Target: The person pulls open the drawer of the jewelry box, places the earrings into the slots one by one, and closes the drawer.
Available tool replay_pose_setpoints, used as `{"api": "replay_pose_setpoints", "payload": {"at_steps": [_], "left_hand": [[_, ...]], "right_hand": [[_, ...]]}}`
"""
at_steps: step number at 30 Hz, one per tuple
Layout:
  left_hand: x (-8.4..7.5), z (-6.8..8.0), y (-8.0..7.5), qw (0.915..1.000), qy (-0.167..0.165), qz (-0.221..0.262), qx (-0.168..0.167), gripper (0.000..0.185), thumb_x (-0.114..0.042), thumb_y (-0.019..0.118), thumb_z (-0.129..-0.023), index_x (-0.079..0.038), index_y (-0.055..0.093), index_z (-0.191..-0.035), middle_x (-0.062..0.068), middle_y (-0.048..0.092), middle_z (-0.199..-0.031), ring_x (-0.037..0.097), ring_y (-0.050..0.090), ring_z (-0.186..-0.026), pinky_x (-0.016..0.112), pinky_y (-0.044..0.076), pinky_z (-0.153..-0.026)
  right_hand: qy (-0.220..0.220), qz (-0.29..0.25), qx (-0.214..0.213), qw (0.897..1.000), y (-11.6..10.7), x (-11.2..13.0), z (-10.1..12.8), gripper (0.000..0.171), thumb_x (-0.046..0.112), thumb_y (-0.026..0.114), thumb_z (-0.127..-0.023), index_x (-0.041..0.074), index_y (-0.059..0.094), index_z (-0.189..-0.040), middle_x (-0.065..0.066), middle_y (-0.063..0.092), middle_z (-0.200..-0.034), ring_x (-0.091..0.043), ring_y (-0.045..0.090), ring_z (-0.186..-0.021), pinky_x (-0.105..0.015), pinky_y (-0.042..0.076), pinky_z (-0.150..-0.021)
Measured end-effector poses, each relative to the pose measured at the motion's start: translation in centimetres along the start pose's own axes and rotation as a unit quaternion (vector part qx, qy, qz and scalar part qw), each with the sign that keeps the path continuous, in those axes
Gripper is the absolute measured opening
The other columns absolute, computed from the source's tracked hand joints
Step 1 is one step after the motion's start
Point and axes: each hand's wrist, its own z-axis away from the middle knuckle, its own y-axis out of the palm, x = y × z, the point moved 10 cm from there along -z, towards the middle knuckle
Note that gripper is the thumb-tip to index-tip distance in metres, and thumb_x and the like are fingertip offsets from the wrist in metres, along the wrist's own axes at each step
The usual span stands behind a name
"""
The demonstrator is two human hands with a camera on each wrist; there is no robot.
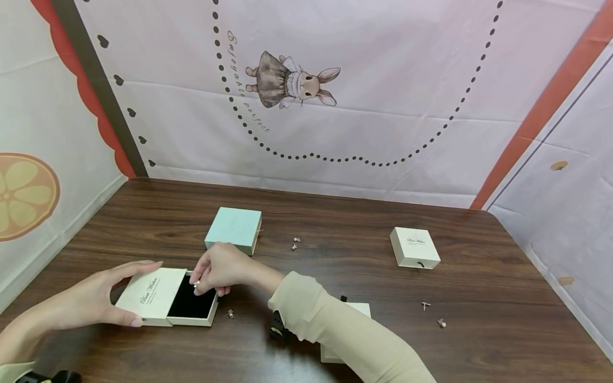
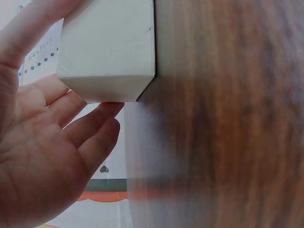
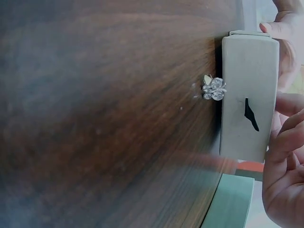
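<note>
Silvery earring (image 1: 196, 284) pinched between thumb and fingers of the right hand (image 1: 224, 268), over the pulled-out black-lined drawer (image 1: 193, 307) of a cream box (image 1: 148, 298), left hand (image 1: 91, 299) gripping the box between spread thumb and fingers, 1 mint box (image 1: 234, 226) beyond.

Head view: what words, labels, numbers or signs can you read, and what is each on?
"Best Wishes": on the open white box; finer print beneath is too small to read.
"Best Wishes": on the closed white box at right; its finer print is unreadable too.
"Enjoyable": on the wall cloth, sideways; the second word is unclear.
Teal box: nothing legible.
</note>
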Motion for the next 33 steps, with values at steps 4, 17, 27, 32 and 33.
{"api": "replay_pose_setpoints", "payload": {"at_steps": [4,17,27,32,33], "left_hand": [[-0.1,-0.1,0.0,1.0,0.004,0.001,0.0,0.087,-0.025,0.084,-0.059,-0.018,0.043,-0.135,-0.027,0.038,-0.13,-0.018,0.027,-0.113,0.007,0.024,-0.079],[-0.1,0.0,0.0,1.0,0.0,0.005,0.001,0.087,-0.025,0.084,-0.059,-0.019,0.043,-0.135,-0.027,0.038,-0.13,-0.018,0.028,-0.113,0.008,0.026,-0.078],[0.0,0.0,0.0,1.0,-0.003,0.006,0.004,0.086,-0.023,0.084,-0.06,-0.02,0.043,-0.136,-0.027,0.038,-0.131,-0.017,0.028,-0.113,0.01,0.028,-0.077],[0.1,0.1,0.0,1.0,-0.006,0.007,0.003,0.086,-0.023,0.084,-0.06,-0.02,0.043,-0.135,-0.027,0.038,-0.13,-0.018,0.028,-0.113,0.01,0.027,-0.077],[0.1,0.1,0.0,1.0,-0.007,0.006,0.002,0.086,-0.024,0.084,-0.06,-0.02,0.043,-0.135,-0.027,0.038,-0.13,-0.018,0.028,-0.113,0.01,0.028,-0.077]], "right_hand": [[0.002,-0.002,-0.007,1.0,-0.1,-0.1,-0.1,0.004,0.012,0.073,-0.075,0.013,0.07,-0.074,0.009,0.061,-0.053,-0.008,0.048,-0.034,-0.023,0.047,-0.041],[-0.001,0.009,-0.015,1.0,0.1,0.2,-0.1,0.006,0.009,0.073,-0.073,0.011,0.068,-0.072,0.01,0.059,-0.053,-0.007,0.047,-0.034,-0.021,0.046,-0.04],[-0.046,0.077,-0.042,0.995,-0.1,0.9,-0.2,0.005,0.018,0.075,-0.074,0.014,0.074,-0.077,0.013,0.061,-0.056,-0.004,0.046,-0.033,-0.017,0.044,-0.039],[-0.054,0.135,-0.062,0.987,0.0,1.3,-0.2,0.005,0.022,0.076,-0.074,0.019,0.075,-0.077,0.015,0.063,-0.057,-0.002,0.044,-0.032,-0.013,0.041,-0.039],[-0.055,0.142,-0.064,0.986,0.0,1.3,-0.2,0.005,0.023,0.076,-0.074,0.019,0.075,-0.077,0.014,0.063,-0.056,-0.002,0.044,-0.031,-0.013,0.041,-0.039]]}}
